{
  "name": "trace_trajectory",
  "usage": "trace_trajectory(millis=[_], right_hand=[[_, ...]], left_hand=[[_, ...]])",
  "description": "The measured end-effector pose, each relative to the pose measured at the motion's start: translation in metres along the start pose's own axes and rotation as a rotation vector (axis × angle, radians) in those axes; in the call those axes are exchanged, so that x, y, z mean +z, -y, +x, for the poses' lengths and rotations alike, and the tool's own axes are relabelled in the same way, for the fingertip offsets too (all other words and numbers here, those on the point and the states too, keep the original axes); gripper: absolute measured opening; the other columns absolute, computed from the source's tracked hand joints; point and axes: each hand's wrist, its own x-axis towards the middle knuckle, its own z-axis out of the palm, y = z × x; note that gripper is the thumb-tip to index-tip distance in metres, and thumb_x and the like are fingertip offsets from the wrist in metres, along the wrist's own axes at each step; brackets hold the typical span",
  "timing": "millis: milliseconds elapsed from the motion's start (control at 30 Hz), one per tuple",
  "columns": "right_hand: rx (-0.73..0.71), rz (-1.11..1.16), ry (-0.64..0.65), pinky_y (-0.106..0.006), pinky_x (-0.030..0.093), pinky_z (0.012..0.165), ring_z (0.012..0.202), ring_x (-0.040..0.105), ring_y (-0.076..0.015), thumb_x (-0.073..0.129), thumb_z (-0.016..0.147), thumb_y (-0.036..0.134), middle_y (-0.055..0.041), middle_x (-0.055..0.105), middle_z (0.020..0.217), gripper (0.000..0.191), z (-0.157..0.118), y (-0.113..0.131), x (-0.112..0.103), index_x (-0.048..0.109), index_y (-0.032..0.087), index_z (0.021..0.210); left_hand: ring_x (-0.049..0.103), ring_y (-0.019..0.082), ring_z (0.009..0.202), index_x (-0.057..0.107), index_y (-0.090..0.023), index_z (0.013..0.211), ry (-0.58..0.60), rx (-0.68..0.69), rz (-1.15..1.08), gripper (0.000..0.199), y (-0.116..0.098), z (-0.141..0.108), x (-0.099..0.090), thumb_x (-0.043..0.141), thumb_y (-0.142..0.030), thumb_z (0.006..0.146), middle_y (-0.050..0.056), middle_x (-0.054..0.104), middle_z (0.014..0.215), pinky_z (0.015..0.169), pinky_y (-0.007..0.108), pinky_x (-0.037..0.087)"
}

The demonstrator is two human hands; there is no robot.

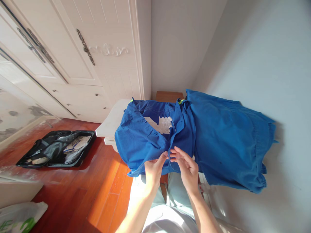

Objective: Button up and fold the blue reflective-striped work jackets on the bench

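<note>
Room in a home, probably a bedroom. A cream panelled wardrobe (116, 22) with ornate metal handles (85, 48) is lining one side; glossy reddish floorboards (107, 194) are catching sunlight; an open suitcase (87, 149) holding what look like clothes (75, 146) is lying on them.

In the head view I register the left hand (154, 168) with its thumb and fingers pinching the front edge of a blue shirt (136, 139). The right hand (187, 165) has its fingertips at the same edge; I cannot determine whether they grip it. Inside the open collar, a pale patch (165, 124) is visible. A second blue garment (225, 145) lies against the shirt's right side. At left, an open suitcase (87, 146) rests on the reddish floor (109, 199), near a white wardrobe (119, 81).
</note>
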Motion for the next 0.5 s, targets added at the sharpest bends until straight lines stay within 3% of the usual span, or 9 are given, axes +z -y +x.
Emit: trace_trajectory(millis=[233, 400, 500], right_hand=[[-0.132, -0.181, 0.048, -0.036, 0.061, 0.078, 0.089, 0.069, -0.0210, 0.067, 0.087, 0.032, -0.0077, 0.070, 0.110, 0.032, 0.004, -0.009, -0.001, 0.069, 0.027, 0.119], [-0.204, -0.277, 0.039, -0.035, 0.060, 0.075, 0.085, 0.068, -0.0210, 0.067, 0.086, 0.033, -0.0080, 0.070, 0.102, 0.029, 0.009, -0.001, -0.001, 0.072, 0.026, 0.114], [-0.219, -0.301, 0.049, -0.035, 0.060, 0.074, 0.082, 0.067, -0.0206, 0.067, 0.086, 0.034, -0.0077, 0.070, 0.102, 0.027, 0.012, 0.002, -0.001, 0.073, 0.027, 0.111]], left_hand=[[0.066, 0.019, 0.070, 0.078, -0.012, 0.074, 0.050, 0.047, -0.018, 0.032, 0.003, -0.005, -0.005, 0.082, -0.043, 0.067, 0.006, 0.072, 0.074, 0.067, 0.028, 0.052], [0.061, 0.016, 0.061, 0.073, -0.012, 0.064, 0.085, 0.021, 0.023, 0.036, 0.005, -0.006, -0.008, 0.078, -0.048, 0.071, 0.004, 0.068, 0.064, 0.059, 0.025, 0.048], [0.066, 0.021, 0.074, 0.075, -0.013, 0.071, 0.116, 0.036, 0.021, 0.035, -0.001, -0.009, -0.007, 0.078, -0.047, 0.071, 0.007, 0.073, 0.076, 0.068, 0.028, 0.053]])
